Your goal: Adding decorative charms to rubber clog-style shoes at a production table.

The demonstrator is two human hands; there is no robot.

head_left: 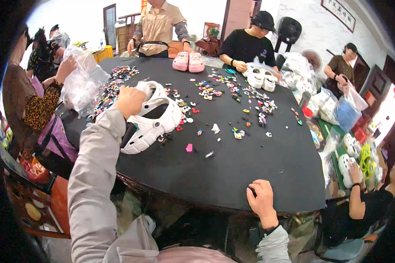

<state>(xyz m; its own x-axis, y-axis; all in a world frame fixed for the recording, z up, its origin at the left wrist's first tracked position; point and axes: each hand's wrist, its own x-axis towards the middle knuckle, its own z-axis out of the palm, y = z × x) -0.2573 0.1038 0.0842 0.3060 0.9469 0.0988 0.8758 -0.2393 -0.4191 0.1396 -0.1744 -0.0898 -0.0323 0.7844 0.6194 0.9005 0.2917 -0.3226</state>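
Note:
My left hand [129, 101] reaches out to the left side of the black table and is closed on a white clog [167, 119] with holes and a dark inside. Behind it a second white clog [150, 90] partly shows. My right hand [261, 198] rests at the table's near edge, its fingers curled. A small dark spot shows by those fingers, too small to name. Between my hands lie a pink shoe charm [189, 148] and a small clear-and-dark piece [210, 154]. More small charms [238, 133] are scattered beyond.
Heaps of colourful charms [114, 90] cover the far left of the black table [232, 175]. Pink clogs [188, 62] stand at the far edge by a standing person. Another person handles white clogs [262, 79]. Plastic bags [81, 83] lie at left; bagged shoes [329, 105] crowd the right.

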